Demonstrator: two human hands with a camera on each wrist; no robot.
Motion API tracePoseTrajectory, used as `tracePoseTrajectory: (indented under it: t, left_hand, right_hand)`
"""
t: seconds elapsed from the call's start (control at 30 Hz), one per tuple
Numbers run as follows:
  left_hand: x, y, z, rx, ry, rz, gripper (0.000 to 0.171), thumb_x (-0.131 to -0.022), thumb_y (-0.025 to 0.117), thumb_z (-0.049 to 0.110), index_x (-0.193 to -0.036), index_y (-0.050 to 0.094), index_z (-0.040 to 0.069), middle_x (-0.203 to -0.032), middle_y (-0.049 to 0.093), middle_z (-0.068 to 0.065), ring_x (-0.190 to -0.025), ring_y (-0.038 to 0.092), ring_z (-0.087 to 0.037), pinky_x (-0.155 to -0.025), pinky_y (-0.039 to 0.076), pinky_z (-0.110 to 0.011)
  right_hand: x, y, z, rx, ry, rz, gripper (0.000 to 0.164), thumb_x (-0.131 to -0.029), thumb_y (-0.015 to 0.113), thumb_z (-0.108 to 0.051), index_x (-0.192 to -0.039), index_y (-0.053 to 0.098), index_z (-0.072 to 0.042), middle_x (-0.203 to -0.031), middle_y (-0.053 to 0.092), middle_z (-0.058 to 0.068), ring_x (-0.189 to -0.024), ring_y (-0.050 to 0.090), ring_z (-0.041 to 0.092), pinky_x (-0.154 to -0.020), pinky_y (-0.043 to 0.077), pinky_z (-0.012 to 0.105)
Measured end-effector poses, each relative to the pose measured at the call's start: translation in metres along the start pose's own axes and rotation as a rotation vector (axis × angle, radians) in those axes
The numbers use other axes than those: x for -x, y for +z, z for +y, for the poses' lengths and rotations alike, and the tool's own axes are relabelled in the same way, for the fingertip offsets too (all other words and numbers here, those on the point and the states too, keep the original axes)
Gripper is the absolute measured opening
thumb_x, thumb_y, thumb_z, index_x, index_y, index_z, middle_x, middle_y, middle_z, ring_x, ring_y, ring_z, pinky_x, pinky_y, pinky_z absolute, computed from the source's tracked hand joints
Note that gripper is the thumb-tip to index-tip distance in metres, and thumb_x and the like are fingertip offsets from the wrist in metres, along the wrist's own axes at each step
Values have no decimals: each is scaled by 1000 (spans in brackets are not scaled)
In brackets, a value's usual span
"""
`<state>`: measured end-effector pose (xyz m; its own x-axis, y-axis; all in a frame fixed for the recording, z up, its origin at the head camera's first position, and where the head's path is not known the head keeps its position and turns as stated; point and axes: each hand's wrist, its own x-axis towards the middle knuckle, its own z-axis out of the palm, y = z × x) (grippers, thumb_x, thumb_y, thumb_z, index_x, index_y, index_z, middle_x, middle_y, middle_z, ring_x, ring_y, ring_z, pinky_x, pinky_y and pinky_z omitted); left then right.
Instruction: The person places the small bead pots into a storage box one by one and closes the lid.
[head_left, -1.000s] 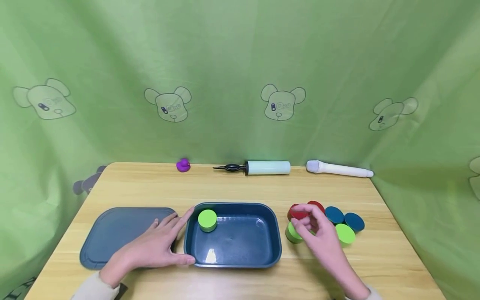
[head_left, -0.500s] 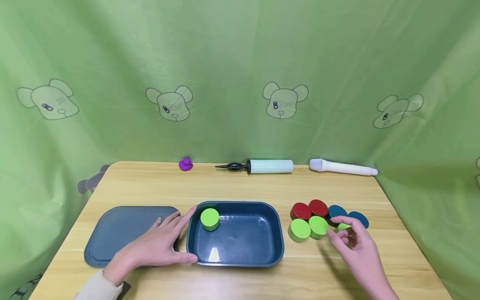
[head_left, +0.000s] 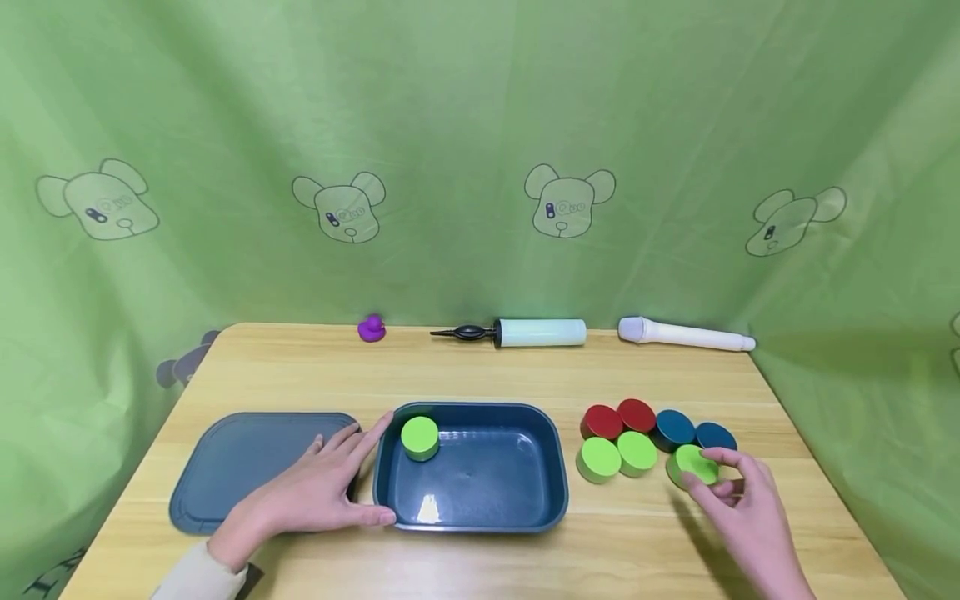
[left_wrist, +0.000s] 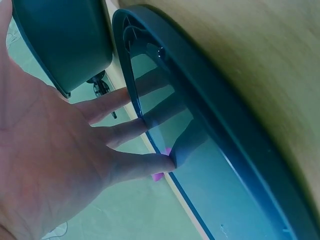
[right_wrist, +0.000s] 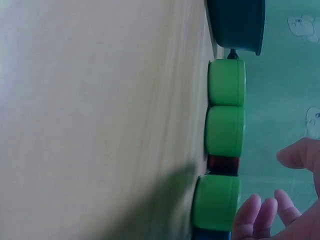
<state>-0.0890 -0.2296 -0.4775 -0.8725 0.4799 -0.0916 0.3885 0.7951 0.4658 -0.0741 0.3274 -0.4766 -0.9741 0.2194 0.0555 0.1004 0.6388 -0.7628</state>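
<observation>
My left hand [head_left: 315, 483] lies spread, thumb and index finger at the left rim of a dark blue box [head_left: 480, 492]. Its other fingers rest on the flat dark lid [left_wrist: 240, 185]. One lime-green round block [head_left: 420, 438] sits inside the box, back left. On the right, my right hand [head_left: 746, 504] hovers with thumb and index finger apart over the rightmost green block [head_left: 688, 468]; the right wrist view shows a gap between fingers and block. Beside it are two more green blocks [head_left: 599, 460], two red blocks [head_left: 602, 422] and two blue blocks [head_left: 674, 429].
Along the table's back edge lie a purple toy duck [head_left: 371, 328], a hand pump [head_left: 540, 332] with a black nozzle, and a white toy microphone [head_left: 686, 333]. A green curtain [head_left: 450, 125] with bear drawings surrounds the table [head_left: 480, 375].
My right hand has moved right, from above the left green blocks to the rightmost green one. The head view has shifted slightly. My left hand stays at the box.
</observation>
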Motion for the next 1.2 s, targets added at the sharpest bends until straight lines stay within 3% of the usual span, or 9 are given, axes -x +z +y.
tracePoseTrajectory:
  t: [0.2,0.47,0.73,0.87,1.2]
  left_hand:
    - [1,0,-1,0,-3,-1,122,-88,67,86,-178,5,33,-169,41,-20,-156,32,-50,-115,20,-86]
    - [2,-1,0,7,-2,4,122,-88,68,84,-178,7,29,-169,40,-22,-156,32,-51,-115,19,-86]
    - [1,1,0,7,-11,-1,122,-89,67,85,-178,7,29,-170,39,-23,-157,30,-50,-116,18,-86]
    - [1,1,0,6,-11,-3,121,-89,67,85,-178,6,30,-170,39,-23,-157,30,-50,-116,17,-85]
    - [2,1,-1,12,-11,-4,121,-89,66,85,-178,7,28,-170,38,-23,-157,30,-50,-117,16,-85]
  right_hand:
    - [-8,-1,11,36,71,-28,54,-103,81,-26,-143,57,1,-134,43,22,-85,52,8,-61,49,23]
    - [-17,0,20,90,64,-83,58,-101,82,-27,-144,58,4,-130,48,22,-83,55,10,-62,50,25]
    - [-22,1,26,62,150,-167,66,-101,82,-38,-150,52,-5,-110,64,12,-83,59,13,-69,48,27]
    - [-23,2,25,47,168,-180,66,-100,83,-38,-148,51,-7,-99,65,8,-83,59,14,-71,48,28]
    - [-25,3,25,86,183,-201,69,-98,82,-49,-145,51,-9,-101,66,9,-90,59,20,-75,45,31]
